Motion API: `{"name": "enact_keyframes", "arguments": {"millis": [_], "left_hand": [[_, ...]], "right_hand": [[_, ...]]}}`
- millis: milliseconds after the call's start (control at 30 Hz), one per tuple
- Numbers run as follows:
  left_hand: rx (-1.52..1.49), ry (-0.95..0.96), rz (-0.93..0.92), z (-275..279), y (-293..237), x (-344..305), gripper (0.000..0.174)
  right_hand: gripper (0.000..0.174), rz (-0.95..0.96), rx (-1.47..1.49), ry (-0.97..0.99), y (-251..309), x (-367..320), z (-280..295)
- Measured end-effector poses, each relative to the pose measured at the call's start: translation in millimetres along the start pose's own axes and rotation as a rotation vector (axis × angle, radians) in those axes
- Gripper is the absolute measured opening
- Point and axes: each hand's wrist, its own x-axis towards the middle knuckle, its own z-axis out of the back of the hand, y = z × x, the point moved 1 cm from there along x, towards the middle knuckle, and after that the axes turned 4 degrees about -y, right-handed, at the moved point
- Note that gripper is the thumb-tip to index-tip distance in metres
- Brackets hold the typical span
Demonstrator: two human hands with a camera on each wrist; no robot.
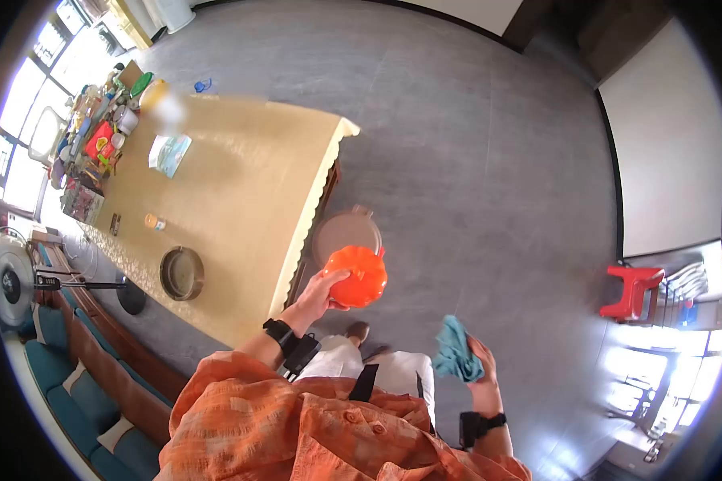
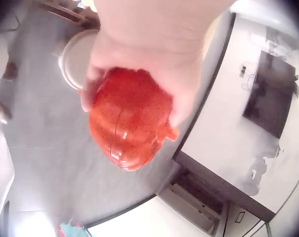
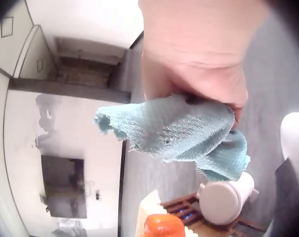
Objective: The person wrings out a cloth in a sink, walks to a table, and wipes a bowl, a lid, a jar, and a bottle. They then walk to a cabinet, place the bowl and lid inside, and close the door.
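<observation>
In the head view my left hand (image 1: pixel 316 297) grips a glossy orange pumpkin-shaped container (image 1: pixel 358 276) with a short stem, held out over the floor beside the table's edge. The left wrist view shows fingers and thumb wrapped round the pumpkin-shaped container (image 2: pixel 129 123), its ribbed side facing the camera and the palm side hidden. My right hand (image 1: pixel 481 365) holds a crumpled blue-green cloth (image 1: pixel 456 349) out to the right. Up close in the right wrist view, the cloth (image 3: pixel 174 128) hangs in folds with frayed edges, the fingertips mostly hidden behind it.
A lidded pinkish-grey bin (image 1: pixel 349 231) stands on the floor by the table, just beyond the pumpkin-shaped container. On the cloth-covered table (image 1: pixel 241 168) are a dark round ashtray (image 1: pixel 182 273), a small jar (image 1: pixel 154 222) and a tissue pack (image 1: pixel 169 154). A red stool (image 1: pixel 632 292) stands right.
</observation>
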Motion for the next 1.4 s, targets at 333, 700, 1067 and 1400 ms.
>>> {"name": "enact_keyframes", "arguments": {"millis": [333,700,1067,1400], "left_hand": [[-0.173,-0.215,-0.133,-106,-52,136,0.055],[-0.700,-0.575,-0.412,-83,-127,203,0.057],[-1.001,-0.895,-0.555,17,-222,273,0.058],[-1.536,-1.106,-0.831,83,-245,333,0.056]], "right_hand": [[0.033,-0.028,-0.112,-0.100,218,156,111],[0.026,-0.061,-0.744,0.438,400,387,-186],[0.025,-0.114,-0.928,0.478,440,537,-385],[0.023,-0.137,-1.422,0.920,377,695,-718]]}}
